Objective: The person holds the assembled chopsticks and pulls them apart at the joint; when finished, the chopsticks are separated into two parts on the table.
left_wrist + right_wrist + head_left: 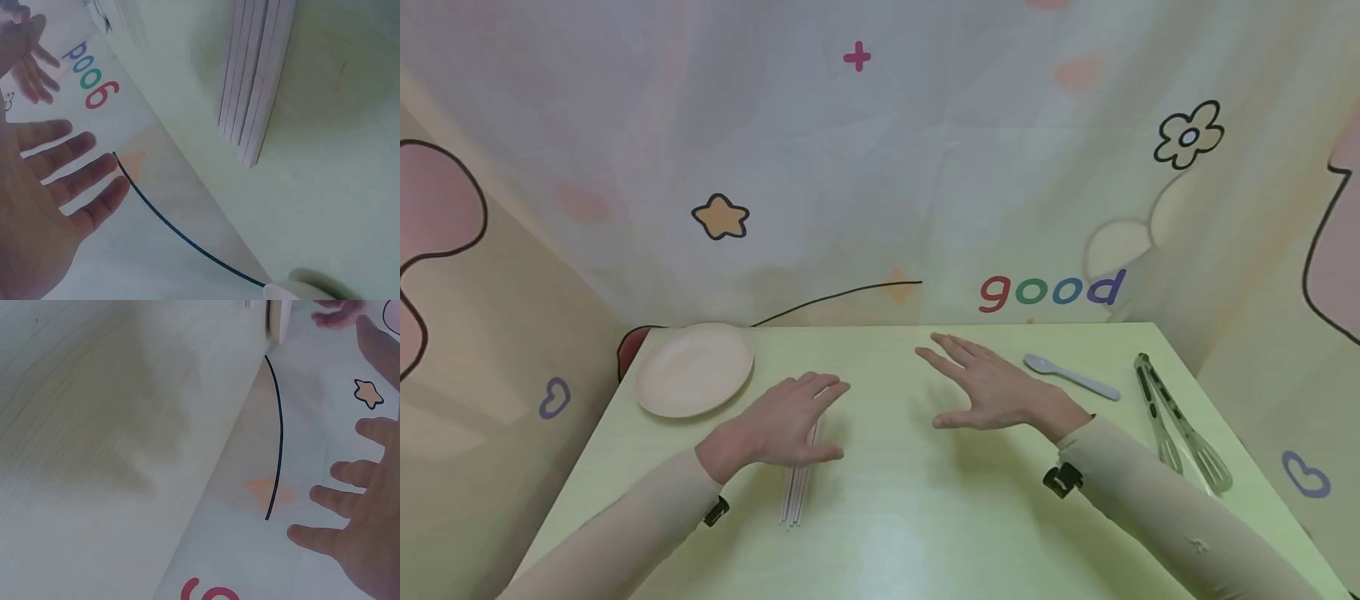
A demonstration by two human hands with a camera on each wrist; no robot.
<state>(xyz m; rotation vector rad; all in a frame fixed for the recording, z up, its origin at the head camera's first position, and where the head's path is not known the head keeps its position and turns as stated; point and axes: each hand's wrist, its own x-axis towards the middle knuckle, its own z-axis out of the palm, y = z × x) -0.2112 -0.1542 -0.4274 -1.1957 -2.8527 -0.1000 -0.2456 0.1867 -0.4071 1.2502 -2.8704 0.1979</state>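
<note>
My left hand (pixel 782 421) hovers over a bundle of several pale chopsticks (pixel 793 496), fingers spread and holding nothing. In the left wrist view the chopsticks (pixel 256 75) lie side by side on the table, apart from the left hand (pixel 50 212). Over the middle right of the table my right hand (pixel 988 387) is raised, fingers extended, with nothing in it. The right wrist view also shows the right hand (pixel 362 500) spread, its shadow on the table. Nearest to it is a light blue-grey spoon (pixel 1071 377), just beyond the wrist.
A round cream plate (pixel 695 371) sits at the back left of the pale green table (pixel 880 533). Metal tongs (pixel 1180 425) lie along the right side, their ends spread apart. A printed cloth (pixel 880 167) hangs behind the table's back edge.
</note>
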